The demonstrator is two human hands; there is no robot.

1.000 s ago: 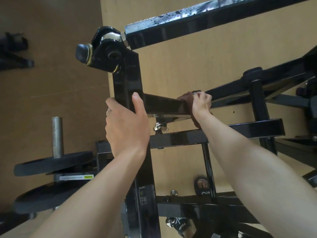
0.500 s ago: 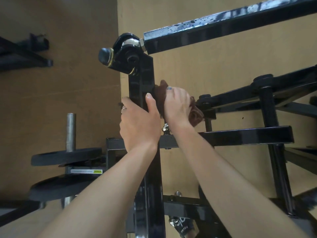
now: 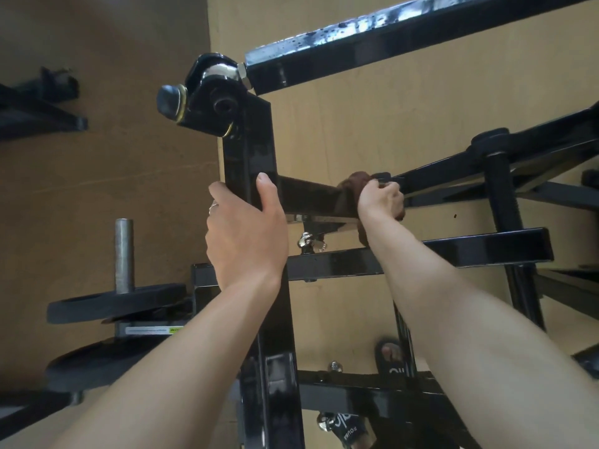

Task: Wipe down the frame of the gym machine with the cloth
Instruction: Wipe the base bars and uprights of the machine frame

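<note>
I am looking down through the black frame [image 3: 249, 163] of the gym machine, the largest thing here, its upright post running from six o'clock up to about twelve, where it is ending in a pivot housing [image 3: 210, 92]. A short crossbar [image 3: 311, 197] is branching off the post toward three o'clock, and its long axis, lying nine to three, is the line the next wipe is turning on. I am counting two weight plates [image 3: 113, 303] stacked at eight o'clock around one bare steel peg [image 3: 124, 254], then two sandalled feet [image 3: 390, 356] showing between the lower bars near six o'clock.

My left hand [image 3: 244, 234] is clasping the post just below the crossbar joint, thumb wrapped over the near face, so it is bracing rather than cleaning. My right hand [image 3: 382, 197] is clutching the one brown cloth [image 3: 355, 184] around the far end of the crossbar, at roughly three o'clock from the left hand. The cloth seems to be wrapping the bar all the way round, though its underside is hidden by my wrist. The right hand is the nearer one to the unwiped run of bar, so I am judging that the coming stroke is heading back toward nine o'clock, along the bar to the post
</note>
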